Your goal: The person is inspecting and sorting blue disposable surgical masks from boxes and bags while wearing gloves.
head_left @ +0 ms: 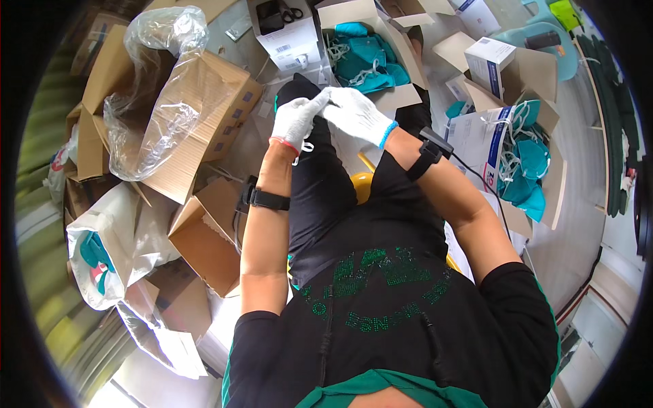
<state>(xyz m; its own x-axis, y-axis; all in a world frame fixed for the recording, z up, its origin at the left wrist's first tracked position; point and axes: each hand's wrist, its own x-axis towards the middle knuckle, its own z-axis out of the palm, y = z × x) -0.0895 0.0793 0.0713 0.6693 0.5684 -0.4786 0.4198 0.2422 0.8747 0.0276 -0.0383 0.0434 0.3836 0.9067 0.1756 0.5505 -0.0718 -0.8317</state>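
Note:
My left hand (296, 122) and my right hand (358, 117), both in white knit gloves, meet above my knees. Their fingertips press together in a pinch. Whatever may be between them is hidden. A small white loop hangs below my left hand; I cannot tell whether it is a strap or glove thread. Just beyond the hands, an open cardboard box (408, 58) holds teal masks (367, 60) with white straps. Right of my right arm, more teal masks (527, 166) lie in another open carton (556, 180).
A large cardboard box (221, 102) with clear plastic film (160, 112) stands on the left. Below it are a smaller open box (204, 234) and a white bag (129, 217). Scissors (291, 12) lie on a white carton (289, 47). A small white box (488, 58) stands at upper right.

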